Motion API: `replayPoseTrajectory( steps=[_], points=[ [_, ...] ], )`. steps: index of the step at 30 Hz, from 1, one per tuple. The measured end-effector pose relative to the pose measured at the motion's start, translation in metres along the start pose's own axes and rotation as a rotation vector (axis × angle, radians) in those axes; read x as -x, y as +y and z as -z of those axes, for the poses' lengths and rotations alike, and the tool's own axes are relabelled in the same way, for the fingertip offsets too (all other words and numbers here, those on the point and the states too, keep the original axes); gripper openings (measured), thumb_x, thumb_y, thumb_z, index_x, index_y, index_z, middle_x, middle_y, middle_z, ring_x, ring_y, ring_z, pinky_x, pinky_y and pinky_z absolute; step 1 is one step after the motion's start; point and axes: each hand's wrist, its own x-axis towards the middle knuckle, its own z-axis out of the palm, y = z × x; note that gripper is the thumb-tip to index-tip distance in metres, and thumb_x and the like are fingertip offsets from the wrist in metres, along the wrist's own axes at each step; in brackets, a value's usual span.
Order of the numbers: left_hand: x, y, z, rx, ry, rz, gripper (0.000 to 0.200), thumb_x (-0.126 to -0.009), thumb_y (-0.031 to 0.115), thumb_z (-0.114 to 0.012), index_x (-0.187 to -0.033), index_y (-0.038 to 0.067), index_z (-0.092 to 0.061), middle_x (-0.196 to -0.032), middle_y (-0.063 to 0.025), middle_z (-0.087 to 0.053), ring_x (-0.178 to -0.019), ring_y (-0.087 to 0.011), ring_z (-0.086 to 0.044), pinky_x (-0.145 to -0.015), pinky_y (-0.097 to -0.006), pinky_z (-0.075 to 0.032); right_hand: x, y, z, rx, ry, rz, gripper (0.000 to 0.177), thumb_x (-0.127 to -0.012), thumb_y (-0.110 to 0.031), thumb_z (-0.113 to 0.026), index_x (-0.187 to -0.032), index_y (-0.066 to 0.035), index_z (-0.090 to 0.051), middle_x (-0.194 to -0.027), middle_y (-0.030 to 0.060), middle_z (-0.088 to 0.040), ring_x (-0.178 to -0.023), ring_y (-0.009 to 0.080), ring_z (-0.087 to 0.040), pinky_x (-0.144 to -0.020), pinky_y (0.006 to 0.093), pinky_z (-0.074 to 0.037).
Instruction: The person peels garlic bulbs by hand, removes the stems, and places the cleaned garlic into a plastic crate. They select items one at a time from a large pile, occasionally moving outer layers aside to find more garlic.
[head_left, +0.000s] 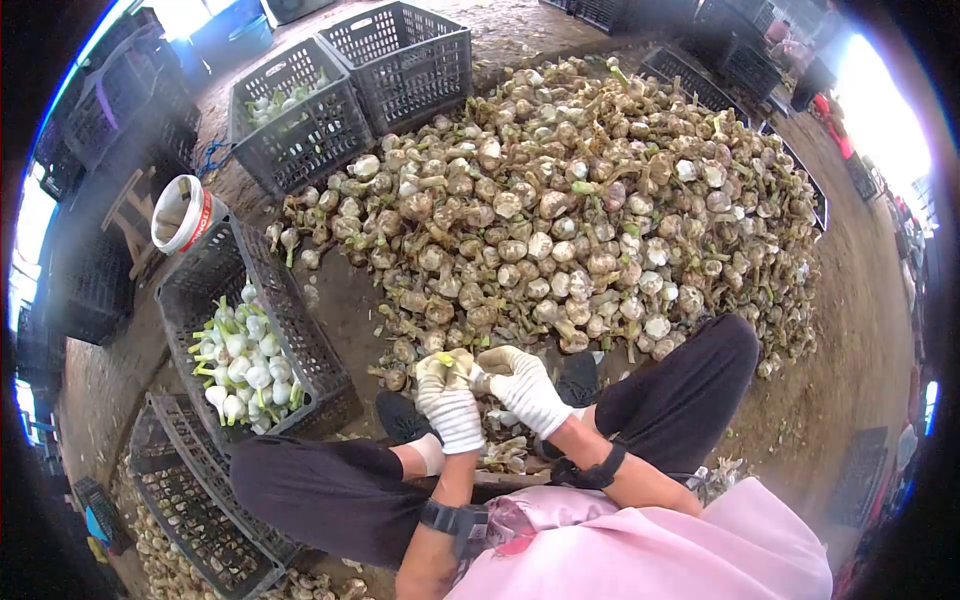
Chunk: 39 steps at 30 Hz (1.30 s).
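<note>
Both hands wear white striped work gloves and meet low in front of the big garlic heap. My left hand (449, 402) is closed around a garlic bulb (458, 362); a yellow-green stem end sticks out at its upper side. Beside it, my right hand (527, 388) has its fingers pinched together close to the bulb. Whatever lies between those fingers is too small to make out. The heap of unpeeled, soil-stained garlic (570, 215) spreads just beyond the hands. Loose peelings (505, 450) lie beneath them, between the feet.
To the left, a black crate (330, 370) holds cleaned white bulbs with green stems. A white bucket (186, 216) stands behind it. Two more crates (310, 140) (425, 75) border the heap at the back left. Another black crate (200, 520) sits near my left knee.
</note>
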Motion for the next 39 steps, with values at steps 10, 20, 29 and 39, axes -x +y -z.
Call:
replayPoseTrajectory(
  steps=[10, 20, 29, 39],
  points=[
    [-0.010, -0.001, 0.022, 0.682, -0.225, 0.513, 0.031, -0.089, 0.031, -0.058, -0.089, 0.000, -0.059, -0.092, -0.0162, -0.063, -0.083, -0.0248, -0.061, -0.076, -0.0380, -0.054, -0.007, -0.009, 0.032, 0.133, -0.129, -0.303, 0.024, -0.075, -0.002, -0.063, -0.098, -0.002, -0.065, -0.083, 0.0038, -0.065, -0.069, 0.0109, -0.058, -0.061, 0.0285, -0.049],
    [-0.013, 0.023, 0.013, 0.751, -0.265, 0.588, 0.061, -0.083, 0.053, -0.059, -0.041, 0.013, -0.039, -0.065, -0.0088, -0.061, -0.075, -0.0252, -0.063, -0.075, -0.0382, -0.052, -0.002, 0.013, 0.030, -0.166, -0.287, -0.317, 0.011, -0.080, -0.012, -0.061, -0.083, -0.004, -0.067, -0.072, 0.0026, -0.064, -0.067, 0.0139, -0.059, -0.060, 0.0283, -0.047],
    [-0.026, -0.005, 0.027, 1.034, -0.374, 0.789, 0.067, -0.085, 0.058, -0.051, -0.036, 0.014, -0.041, -0.077, -0.0139, -0.068, -0.086, -0.0300, -0.064, -0.079, -0.0414, -0.052, 0.001, -0.029, 0.000, 1.353, -0.196, 0.463, 0.020, -0.073, -0.016, -0.058, -0.091, -0.007, -0.061, -0.083, 0.0167, -0.063, -0.080, 0.0302, -0.063, -0.067, 0.0449, -0.048],
    [-0.019, -0.030, 0.021, 0.032, -0.142, 0.341, 0.025, -0.086, 0.028, -0.063, -0.095, 0.005, -0.056, -0.089, -0.0092, -0.061, -0.080, -0.0210, -0.059, -0.070, -0.0351, -0.050, -0.032, 0.034, 0.026, 0.652, -0.304, 0.145, 0.064, -0.075, -0.016, -0.063, -0.135, -0.010, -0.041, -0.124, 0.0149, -0.054, -0.111, 0.0278, -0.054, -0.088, 0.0366, -0.046]
  ],
)
